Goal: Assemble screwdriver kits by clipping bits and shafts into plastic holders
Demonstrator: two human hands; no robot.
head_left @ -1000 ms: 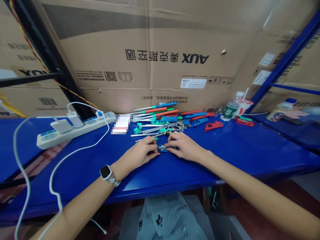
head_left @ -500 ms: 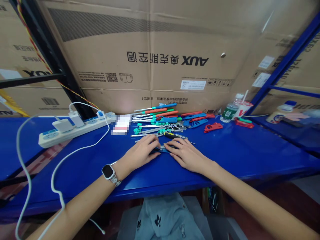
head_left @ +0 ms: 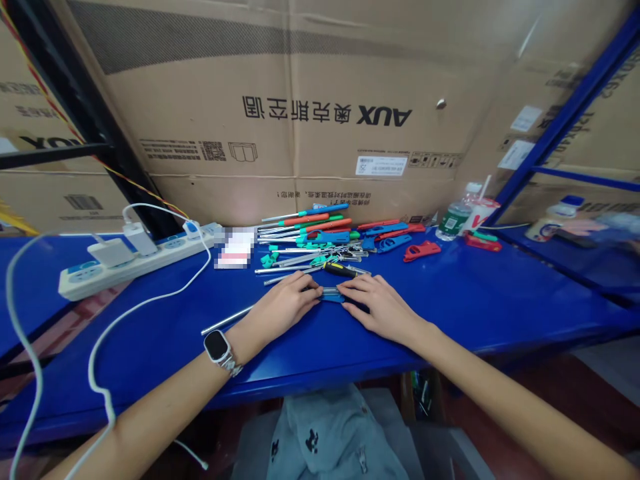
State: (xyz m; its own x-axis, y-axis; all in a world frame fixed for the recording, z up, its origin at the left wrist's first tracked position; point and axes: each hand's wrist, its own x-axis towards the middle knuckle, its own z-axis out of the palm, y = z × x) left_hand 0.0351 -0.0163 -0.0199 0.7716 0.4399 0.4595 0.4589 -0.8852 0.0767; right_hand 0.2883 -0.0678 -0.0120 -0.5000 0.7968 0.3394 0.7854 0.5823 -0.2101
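My left hand (head_left: 290, 297), with a watch (head_left: 217, 345) on its wrist, has its fingers closed on one end of a small blue plastic piece with metal rods (head_left: 331, 294). My right hand (head_left: 375, 300) pinches the other end, low over the table. Much of the piece is hidden by the fingers. A thin metal rod (head_left: 225, 321) sticks out to the left behind my left wrist; whether it joins the held piece I cannot tell. Just beyond my hands lies a black and yellow handle (head_left: 340, 269), near a pile of metal rods and green clips (head_left: 315, 256).
Orange and green handled tools (head_left: 310, 222) lie behind, with blue and red plastic pieces (head_left: 423, 251) to their right. A power strip (head_left: 140, 263) with white cables stands left. A bottle (head_left: 453, 220) and a cup (head_left: 483, 215) stand back right. Cardboard (head_left: 320, 80) walls the blue table's (head_left: 480, 300) back.
The metal rod now shows at greater length to the left of my left wrist. More of the blue piece and its rods is visible between my fingers. The view has shifted slightly right.
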